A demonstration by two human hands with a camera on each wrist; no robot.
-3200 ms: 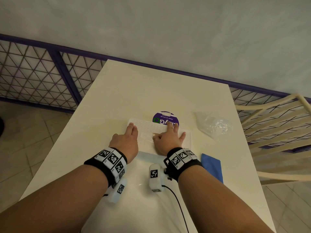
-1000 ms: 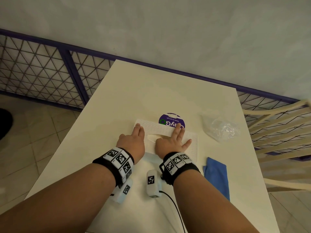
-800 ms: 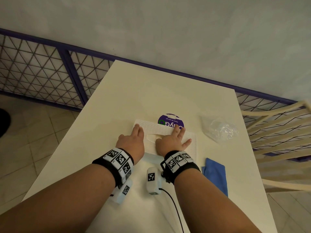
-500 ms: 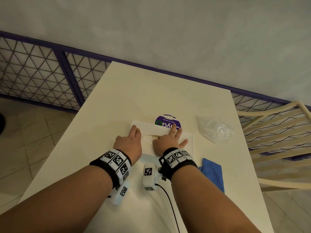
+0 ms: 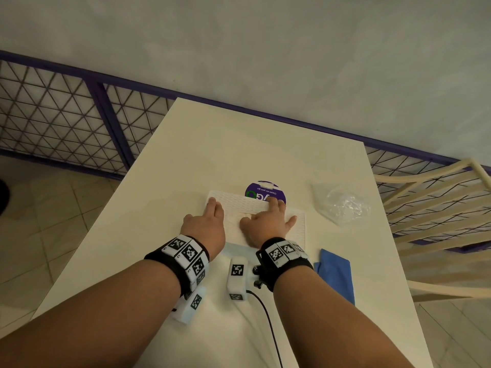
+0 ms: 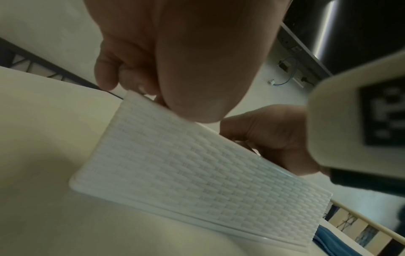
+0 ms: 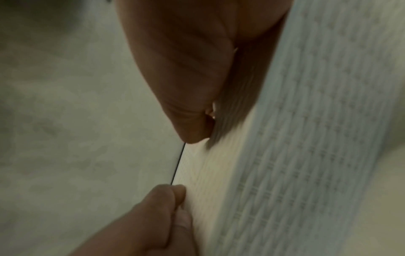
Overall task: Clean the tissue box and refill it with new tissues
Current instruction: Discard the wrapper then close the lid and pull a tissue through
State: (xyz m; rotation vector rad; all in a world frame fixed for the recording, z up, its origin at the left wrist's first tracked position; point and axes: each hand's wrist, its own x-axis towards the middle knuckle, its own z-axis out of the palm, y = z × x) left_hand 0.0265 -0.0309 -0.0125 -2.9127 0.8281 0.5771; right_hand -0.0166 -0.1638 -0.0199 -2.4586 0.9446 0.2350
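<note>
The white woven-pattern tissue box (image 5: 236,205) lies flat in the middle of the cream table (image 5: 239,150). My left hand (image 5: 210,221) rests palm down on its left part, with the fingertips reaching the far edge. My right hand (image 5: 268,221) presses flat on the middle of the top with its fingers spread and its thumb toward the left hand. The left wrist view shows the box's near side wall (image 6: 186,173) and the left fingers (image 6: 107,76) at the far rim. The right wrist view is blurred, with the box (image 7: 306,138) filling its right side.
A round purple wipes pack (image 5: 265,191) lies just behind the box, partly hidden by it. A crumpled clear plastic wrapper (image 5: 342,208) sits to the right. A blue cloth (image 5: 334,272) lies near my right wrist. A cream chair (image 5: 438,208) stands at the right edge and a purple railing (image 5: 106,123) on the left.
Both hands have stayed pressed on the box top. Only the right fingers and my head view have shifted slightly.
</note>
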